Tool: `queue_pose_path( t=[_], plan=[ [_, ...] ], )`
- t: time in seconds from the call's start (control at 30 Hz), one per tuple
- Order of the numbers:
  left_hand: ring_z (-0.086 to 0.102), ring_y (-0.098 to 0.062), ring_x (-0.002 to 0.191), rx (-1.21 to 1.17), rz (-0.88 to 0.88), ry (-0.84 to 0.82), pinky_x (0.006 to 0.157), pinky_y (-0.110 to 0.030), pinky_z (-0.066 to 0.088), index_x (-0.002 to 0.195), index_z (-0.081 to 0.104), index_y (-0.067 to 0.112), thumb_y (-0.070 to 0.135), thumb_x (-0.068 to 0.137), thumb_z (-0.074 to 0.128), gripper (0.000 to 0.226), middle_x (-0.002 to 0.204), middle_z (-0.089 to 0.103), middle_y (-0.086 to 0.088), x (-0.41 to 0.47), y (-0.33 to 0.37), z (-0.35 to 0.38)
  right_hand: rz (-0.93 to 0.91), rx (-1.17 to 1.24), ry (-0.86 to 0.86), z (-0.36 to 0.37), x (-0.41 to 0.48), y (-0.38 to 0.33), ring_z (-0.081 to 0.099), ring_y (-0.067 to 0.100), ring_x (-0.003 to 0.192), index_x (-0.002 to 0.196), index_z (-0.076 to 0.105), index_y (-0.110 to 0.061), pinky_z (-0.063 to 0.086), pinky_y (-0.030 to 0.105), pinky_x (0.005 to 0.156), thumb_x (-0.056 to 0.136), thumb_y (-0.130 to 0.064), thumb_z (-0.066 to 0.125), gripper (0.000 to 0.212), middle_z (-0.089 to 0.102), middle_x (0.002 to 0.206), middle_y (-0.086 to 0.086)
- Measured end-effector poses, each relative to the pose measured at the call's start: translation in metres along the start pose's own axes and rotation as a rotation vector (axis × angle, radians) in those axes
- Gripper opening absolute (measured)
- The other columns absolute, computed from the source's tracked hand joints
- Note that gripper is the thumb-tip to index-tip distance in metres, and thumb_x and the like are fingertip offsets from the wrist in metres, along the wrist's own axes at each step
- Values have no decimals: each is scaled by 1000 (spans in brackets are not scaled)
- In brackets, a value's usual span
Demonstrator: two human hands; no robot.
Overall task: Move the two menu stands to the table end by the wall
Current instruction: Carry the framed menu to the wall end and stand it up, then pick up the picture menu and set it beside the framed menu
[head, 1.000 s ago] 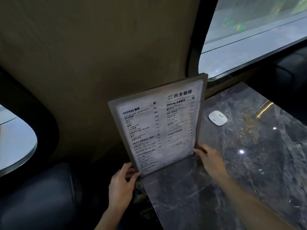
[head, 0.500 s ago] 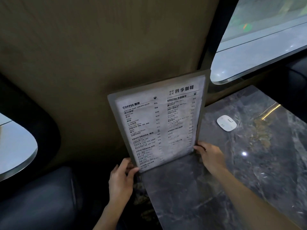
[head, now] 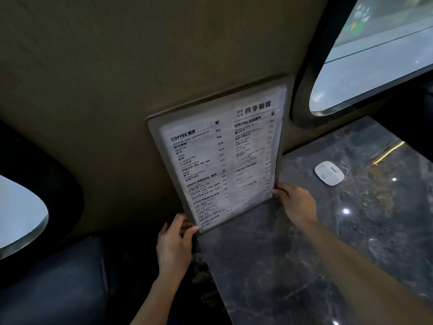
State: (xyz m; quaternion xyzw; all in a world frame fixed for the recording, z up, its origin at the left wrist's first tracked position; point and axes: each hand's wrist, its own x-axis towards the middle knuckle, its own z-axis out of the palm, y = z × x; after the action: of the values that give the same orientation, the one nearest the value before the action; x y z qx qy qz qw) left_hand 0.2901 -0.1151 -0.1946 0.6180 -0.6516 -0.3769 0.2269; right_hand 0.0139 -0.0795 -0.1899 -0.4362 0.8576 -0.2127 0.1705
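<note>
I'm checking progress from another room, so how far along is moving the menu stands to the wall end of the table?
Looks done: one menu stand stands upright at the table end, against the wall. In hand: the left hand and right hand each grip a bottom corner, apparently settling it. Left: a second stand is not visible as a separate item, so its placement can't be confirmed. A white device lies nearby.

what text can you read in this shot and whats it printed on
All on the menu stand, held at its lower corners by the left hand and right hand:
"COFFEE"
"SPECIAL"
"FRUIT DRINKS"
"COLD DRINKS"
"GREEN TEA"
"WHITE TEA"
"Italian type concentration"
"四季咖啡", top right
Item names and prices: mostly too small or blurred.
White device on the table: markings unreadable.
</note>
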Motion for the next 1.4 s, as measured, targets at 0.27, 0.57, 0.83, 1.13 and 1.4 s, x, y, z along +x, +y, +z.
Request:
queue_pose_path(
  t=[0.27, 0.57, 0.83, 1.13, 1.4],
  plan=[
    [62, -23, 89, 58, -5, 47, 80, -48, 52, 98, 53, 25, 25, 84, 62, 16, 87, 65, 4, -5, 4, 5, 81, 53, -84, -3, -7, 3, 59, 31, 98, 113, 56, -12, 47, 38, 80, 91, -33, 48, 32, 65, 109, 13],
    [56, -14, 61, 331, -53, 2, 56, -31, 50, 87, 57, 16, 48, 83, 56, 33, 75, 62, 1, -10, 12, -8, 63, -45, -58, -28, -57, 37, 48, 31, 118, 129, 42, -11, 38, 45, 99, 87, -38, 53, 51, 51, 131, 14],
    [66, -29, 86, 330, 322, -133, 73, -38, 52, 101, 61, 16, 55, 78, 53, 46, 93, 71, -7, -53, 58, 40, 83, -148, 115, -59, -137, 88, 55, 34, 109, 129, 45, -10, 43, 42, 92, 84, -45, 53, 58, 59, 122, 17],
    [60, -30, 108, 370, 761, -556, 94, -43, 46, 116, 59, 13, 59, 73, 43, 65, 116, 66, -12, -125, 122, 145, 369, -124, 275, -98, -256, 163, 58, 35, 106, 123, 49, -14, 45, 45, 88, 77, -38, 61, 54, 62, 117, 15],
    [64, -34, 97, 364, 1034, -710, 86, -42, 49, 111, 62, 8, 58, 70, 41, 69, 108, 70, -16, -212, 166, 212, 613, -187, 404, -120, -355, 220, 60, 31, 102, 120, 52, -15, 47, 42, 80, 74, -48, 41, 58, 65, 112, 12]
  ],
)
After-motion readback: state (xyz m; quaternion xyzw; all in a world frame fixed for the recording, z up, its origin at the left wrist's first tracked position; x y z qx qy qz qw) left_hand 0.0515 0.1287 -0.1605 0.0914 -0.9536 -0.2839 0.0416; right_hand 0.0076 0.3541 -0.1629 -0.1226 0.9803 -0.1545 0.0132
